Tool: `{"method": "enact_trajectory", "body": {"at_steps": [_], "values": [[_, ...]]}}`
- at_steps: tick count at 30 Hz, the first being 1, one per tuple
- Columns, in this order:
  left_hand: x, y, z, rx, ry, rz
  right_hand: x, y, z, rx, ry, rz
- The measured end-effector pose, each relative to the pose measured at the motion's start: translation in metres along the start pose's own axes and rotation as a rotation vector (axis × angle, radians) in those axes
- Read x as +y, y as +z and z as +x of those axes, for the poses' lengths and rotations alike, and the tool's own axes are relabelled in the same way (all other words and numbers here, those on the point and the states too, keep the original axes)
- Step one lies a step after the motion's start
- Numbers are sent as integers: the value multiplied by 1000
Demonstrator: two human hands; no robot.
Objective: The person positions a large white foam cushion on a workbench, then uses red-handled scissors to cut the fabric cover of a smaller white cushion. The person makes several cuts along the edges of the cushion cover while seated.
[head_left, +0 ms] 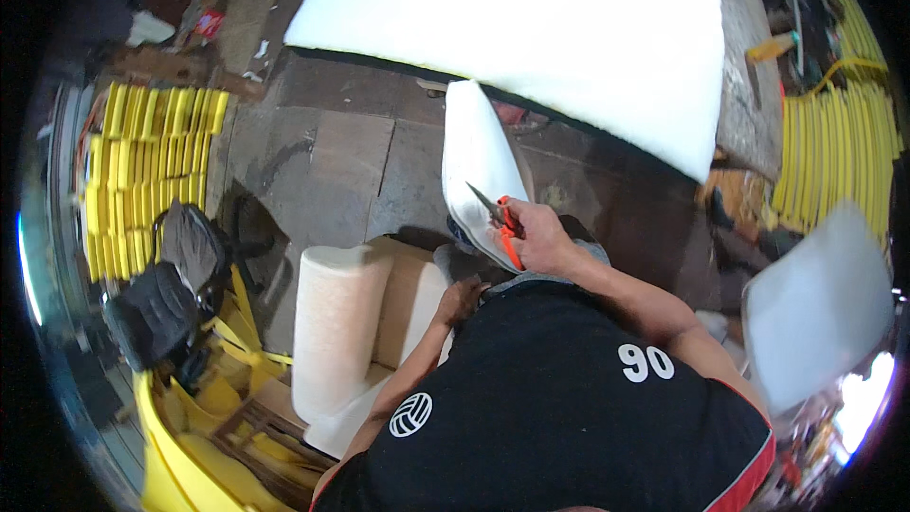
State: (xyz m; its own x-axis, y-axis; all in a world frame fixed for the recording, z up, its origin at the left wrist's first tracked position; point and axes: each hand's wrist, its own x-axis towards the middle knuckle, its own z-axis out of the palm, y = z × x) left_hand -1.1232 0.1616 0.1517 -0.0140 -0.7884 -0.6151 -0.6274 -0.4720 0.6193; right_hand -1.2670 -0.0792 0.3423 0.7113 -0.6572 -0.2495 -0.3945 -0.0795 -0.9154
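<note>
Orange at handles: found scissors (486,202) held by right grip (545,239), pointing over white padded panel (474,147), set close to black shirt (531,389), seemingly for steadiness. Cannot tell closure of left grip (461,301), left of panel.

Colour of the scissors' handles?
The scissors' handles are bright orange-red, seen best in the head view, the only one here.

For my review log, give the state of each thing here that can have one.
Right hand: closed around orange-handled scissors.
Orange-handled scissors: held, tips pointing forward-left; open or shut unclear.
Left hand: lowered; grip unclear.
White padded piece: partly hidden behind the scissors.
White padding sheet: spread flat.
Cream upholstered piece: partly hidden behind the left forearm.
Yellow foam strips: stacked.
Black chair: draped with gray cloth.
</note>
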Motion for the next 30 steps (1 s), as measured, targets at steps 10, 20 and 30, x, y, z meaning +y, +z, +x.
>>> {"method": "enact_trajectory", "body": {"at_steps": [10, 20, 30], "values": [[-10, -69, -36, -346, -356, -323, 97, 43, 7, 233, 325, 400], [-83, -36, 46, -151, -250, -473, 195, 104, 46, 314, 514, 564], [-106, -7, 261, 262, 246, -221, 257, 124, 114, 479, 379, 237]]}}
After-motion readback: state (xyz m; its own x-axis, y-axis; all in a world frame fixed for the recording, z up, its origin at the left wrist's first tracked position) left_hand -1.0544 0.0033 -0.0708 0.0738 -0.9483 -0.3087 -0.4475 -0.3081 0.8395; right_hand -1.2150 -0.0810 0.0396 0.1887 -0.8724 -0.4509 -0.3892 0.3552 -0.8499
